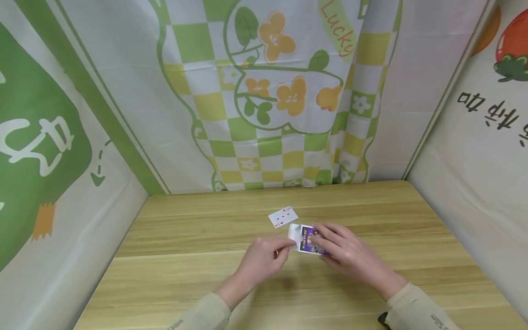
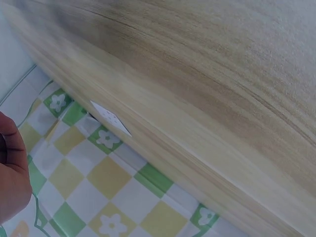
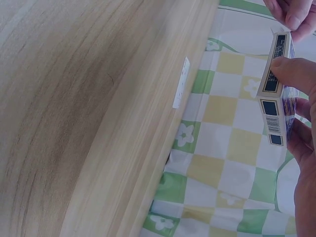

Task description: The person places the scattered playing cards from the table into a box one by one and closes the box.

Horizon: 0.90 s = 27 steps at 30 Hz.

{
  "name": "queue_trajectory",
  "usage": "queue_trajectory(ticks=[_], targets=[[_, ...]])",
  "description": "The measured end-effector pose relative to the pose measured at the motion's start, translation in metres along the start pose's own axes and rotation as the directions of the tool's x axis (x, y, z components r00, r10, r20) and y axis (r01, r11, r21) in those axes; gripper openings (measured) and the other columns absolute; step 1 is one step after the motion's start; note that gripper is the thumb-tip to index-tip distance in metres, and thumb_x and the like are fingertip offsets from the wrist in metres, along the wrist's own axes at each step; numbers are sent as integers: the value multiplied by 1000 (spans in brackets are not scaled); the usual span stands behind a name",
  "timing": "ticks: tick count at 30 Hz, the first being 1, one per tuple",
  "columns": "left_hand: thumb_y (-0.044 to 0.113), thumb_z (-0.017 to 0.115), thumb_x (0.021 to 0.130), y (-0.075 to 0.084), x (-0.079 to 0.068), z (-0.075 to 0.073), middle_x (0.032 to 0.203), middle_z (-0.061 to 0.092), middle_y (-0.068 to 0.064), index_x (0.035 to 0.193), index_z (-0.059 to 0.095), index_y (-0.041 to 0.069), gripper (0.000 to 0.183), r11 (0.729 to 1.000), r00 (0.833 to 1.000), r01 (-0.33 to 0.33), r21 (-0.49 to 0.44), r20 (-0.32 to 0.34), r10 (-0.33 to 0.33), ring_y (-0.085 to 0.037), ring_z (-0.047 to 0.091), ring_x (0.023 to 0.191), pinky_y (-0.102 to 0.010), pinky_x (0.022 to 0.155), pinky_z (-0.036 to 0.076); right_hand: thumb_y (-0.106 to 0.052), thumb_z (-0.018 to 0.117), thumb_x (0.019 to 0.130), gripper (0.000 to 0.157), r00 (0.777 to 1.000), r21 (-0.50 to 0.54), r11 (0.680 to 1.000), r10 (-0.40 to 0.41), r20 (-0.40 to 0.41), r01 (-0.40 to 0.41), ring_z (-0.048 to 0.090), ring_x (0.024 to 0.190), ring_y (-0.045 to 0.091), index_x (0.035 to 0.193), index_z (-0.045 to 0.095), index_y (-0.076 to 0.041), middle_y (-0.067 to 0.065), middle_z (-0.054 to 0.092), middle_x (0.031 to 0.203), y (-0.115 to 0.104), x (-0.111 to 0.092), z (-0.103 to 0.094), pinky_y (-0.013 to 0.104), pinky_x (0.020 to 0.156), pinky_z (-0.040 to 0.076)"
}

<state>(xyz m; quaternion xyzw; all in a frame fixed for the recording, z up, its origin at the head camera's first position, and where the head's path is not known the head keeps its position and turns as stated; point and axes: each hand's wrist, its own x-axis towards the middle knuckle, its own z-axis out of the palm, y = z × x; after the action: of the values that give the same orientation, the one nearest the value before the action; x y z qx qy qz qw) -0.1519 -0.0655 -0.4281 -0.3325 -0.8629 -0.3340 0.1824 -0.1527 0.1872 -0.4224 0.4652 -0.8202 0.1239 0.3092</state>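
Observation:
A small purple-and-white playing card box [image 1: 306,239] is held above the table, its white end flap [image 1: 294,233] standing out on the left. My right hand [image 1: 352,252] grips the box; in the right wrist view its thumb lies along the dark-labelled narrow side, fingers on the face opposite. With thumb and forefinger my left hand [image 1: 264,259] pinches the flap end. Only part of that hand [image 2: 12,170] shows at the left edge of the left wrist view, without the box. Just beyond the box, a three of diamonds playing card [image 1: 283,217] lies face up.
The wood-grain table [image 1: 185,275] meets a printed cloth backdrop [image 1: 264,151] at its far edge. Cloth walls rise on the left [image 1: 111,197] and right [image 1: 462,183] of the table.

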Motion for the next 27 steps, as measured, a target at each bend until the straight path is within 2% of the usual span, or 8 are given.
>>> queue_trajectory(ticks=[3,7,12,16,20,24,27], targets=[[5,60,84,0,0,0,77,68,5,97,73,12,19,999,1000,20,-26,-5,-20,6,41,49,-6,41,36,-13,80,66,64,1000,-3,1000,6,6,-6,53,112,29,126,58,-11,12,51,133,0,-1,0,42,89,51],[4,58,85,-2,1,-1,69,62,8,98,73,10,20,997,998,36,-66,-43,-39,5,40,48,-8,39,36,-14,79,68,63,1000,-3,1000,9,14,-9,53,113,29,127,58,-11,9,48,136,1,-2,1,42,89,51],[4,57,87,-7,3,-5,64,55,10,101,71,9,21,984,989,130,-118,-59,-137,1,42,50,-13,41,39,-14,79,67,62,1000,2,1000,-3,-5,3,53,112,29,126,59,-10,10,49,136,2,-3,2,42,89,51],[7,56,87,-16,4,-5,78,64,5,104,69,10,21,970,975,217,-106,-36,-221,-3,53,62,-14,50,48,-15,78,69,61,1000,4,1000,2,-2,-2,53,112,29,126,59,-10,10,49,136,2,-3,2,43,89,50],[14,58,87,-28,6,-2,96,67,3,110,67,15,24,961,961,276,-3,-3,-276,-11,61,85,-23,71,54,-18,75,73,56,1000,7,1000,-4,-11,4,53,112,30,126,58,-10,10,49,136,3,-4,2,43,88,51],[26,59,88,-39,8,2,120,60,2,120,62,20,32,941,942,321,110,67,-329,-21,52,113,-41,95,46,-18,74,74,55,999,10,1000,-15,-29,15,53,111,30,126,59,-10,10,49,136,3,-4,3,44,87,51],[31,58,89,-48,11,6,132,52,-1,125,58,19,38,934,934,319,157,116,-339,-25,45,122,-46,103,37,-17,75,72,57,1000,7,1000,-9,-18,9,53,111,30,126,58,-10,10,49,136,4,-4,3,44,87,51]])
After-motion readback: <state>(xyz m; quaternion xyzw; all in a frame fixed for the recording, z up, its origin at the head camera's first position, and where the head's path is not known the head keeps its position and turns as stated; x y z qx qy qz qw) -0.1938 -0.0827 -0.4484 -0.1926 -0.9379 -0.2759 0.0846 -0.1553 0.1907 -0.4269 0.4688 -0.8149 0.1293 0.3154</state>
